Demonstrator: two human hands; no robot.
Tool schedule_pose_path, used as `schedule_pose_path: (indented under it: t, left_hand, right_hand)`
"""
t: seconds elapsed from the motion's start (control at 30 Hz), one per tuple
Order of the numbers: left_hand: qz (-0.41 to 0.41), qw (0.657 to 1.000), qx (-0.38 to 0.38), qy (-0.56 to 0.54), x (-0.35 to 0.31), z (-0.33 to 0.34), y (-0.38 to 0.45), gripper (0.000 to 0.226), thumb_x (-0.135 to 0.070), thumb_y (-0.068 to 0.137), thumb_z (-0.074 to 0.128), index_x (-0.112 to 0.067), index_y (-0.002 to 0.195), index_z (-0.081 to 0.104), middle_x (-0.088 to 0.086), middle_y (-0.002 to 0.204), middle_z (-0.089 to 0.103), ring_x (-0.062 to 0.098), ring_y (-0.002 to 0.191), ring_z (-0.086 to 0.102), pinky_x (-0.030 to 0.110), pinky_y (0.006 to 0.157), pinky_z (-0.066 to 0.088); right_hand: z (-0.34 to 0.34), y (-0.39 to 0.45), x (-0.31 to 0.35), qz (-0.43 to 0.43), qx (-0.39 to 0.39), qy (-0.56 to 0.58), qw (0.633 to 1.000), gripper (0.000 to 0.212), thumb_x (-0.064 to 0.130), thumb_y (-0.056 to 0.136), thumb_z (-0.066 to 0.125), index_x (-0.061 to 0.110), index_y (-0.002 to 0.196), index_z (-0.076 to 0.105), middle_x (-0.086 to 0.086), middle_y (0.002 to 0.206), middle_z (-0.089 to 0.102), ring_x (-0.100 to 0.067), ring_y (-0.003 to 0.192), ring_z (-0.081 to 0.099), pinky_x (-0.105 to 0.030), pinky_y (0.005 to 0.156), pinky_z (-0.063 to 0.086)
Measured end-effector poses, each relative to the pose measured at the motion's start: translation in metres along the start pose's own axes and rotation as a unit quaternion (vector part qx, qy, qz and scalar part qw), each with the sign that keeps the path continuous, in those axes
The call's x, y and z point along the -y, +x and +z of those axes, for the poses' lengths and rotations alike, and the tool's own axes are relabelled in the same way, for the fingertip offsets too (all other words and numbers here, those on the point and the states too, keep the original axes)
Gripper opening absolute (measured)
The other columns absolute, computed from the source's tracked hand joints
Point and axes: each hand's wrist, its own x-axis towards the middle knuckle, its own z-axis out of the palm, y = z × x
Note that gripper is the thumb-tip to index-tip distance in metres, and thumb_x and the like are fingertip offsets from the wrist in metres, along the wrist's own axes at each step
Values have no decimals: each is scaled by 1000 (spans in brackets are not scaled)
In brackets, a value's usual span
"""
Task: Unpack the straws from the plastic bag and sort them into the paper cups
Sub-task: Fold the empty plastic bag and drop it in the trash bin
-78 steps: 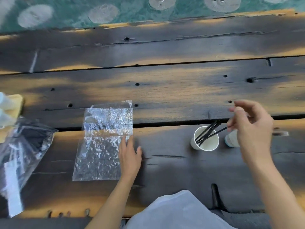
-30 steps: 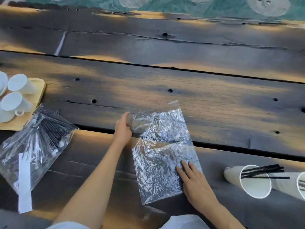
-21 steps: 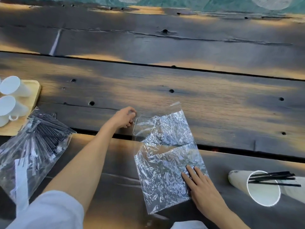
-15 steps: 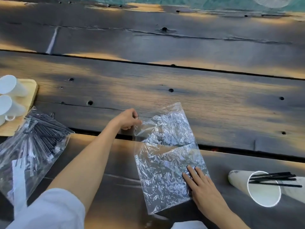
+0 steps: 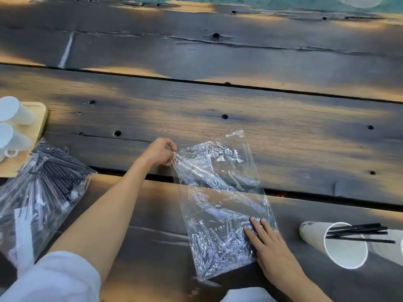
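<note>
An empty, crinkled clear plastic bag (image 5: 220, 197) lies flat in the middle of the dark wooden table (image 5: 218, 105). My left hand (image 5: 160, 152) pinches the bag's upper left corner. My right hand (image 5: 267, 243) lies flat on its lower right corner, fingers spread. At the right a white paper cup (image 5: 340, 247) holds a few black straws (image 5: 359, 231); a second cup (image 5: 392, 243) is cut off by the frame edge. At the left a second clear bag (image 5: 37, 192) is full of black straws.
White cups (image 5: 13, 127) sit on a light wooden tray (image 5: 37, 118) at the far left edge. Gaps run between the table planks. A green patterned surface (image 5: 327, 3) lies beyond the table's far edge.
My right hand left the cup of straws and came down on the empty bag. My left hand went from the bag's lower edge to its upper left corner and closed on it.
</note>
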Motion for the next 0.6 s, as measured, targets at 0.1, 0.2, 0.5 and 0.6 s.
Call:
schedule_pose_path:
  t: [0.1, 0.2, 0.5, 0.6]
  left_hand:
    - [0, 1000, 15, -15, -1, 0, -3, 19, 2, 87, 69, -9, 101, 59, 13, 79, 69, 18, 60, 60, 21, 46, 49]
    - [4, 999, -13, -30, 1, 0, -3, 15, 5, 85, 70, -6, 92, 64, 10, 74, 68, 17, 62, 62, 19, 48, 50]
    - [-39, 991, -44, -118, 4, 17, -10, 17, -16, 86, 76, -7, 98, 68, 9, 85, 74, 15, 69, 64, 24, 60, 54]
    - [-58, 992, -53, -95, 11, 28, -20, 17, -9, 80, 80, -3, 92, 70, 5, 73, 68, 13, 57, 53, 21, 47, 45]
  right_hand:
    - [0, 0, 3, 5, 3, 3, 1000, 77, 20, 99, 44, 35, 157, -4, 6, 157, -34, -24, 147, -27, -40, 121, 6]
    - [-1, -2, 4, 9, -2, 7, 1000, 78, 21, 99, 43, 35, 157, -7, 6, 159, -33, -23, 147, -28, -39, 121, 4]
    - [-41, 27, 13, 59, -211, 193, 956, 44, 3, 90, 56, 5, 134, 57, -16, 144, 52, -35, 127, 52, -43, 107, 43]
    - [-79, 61, 4, 136, -257, 321, 902, 36, 1, 93, 52, 5, 128, 57, -14, 130, 58, -28, 112, 57, -33, 96, 42]
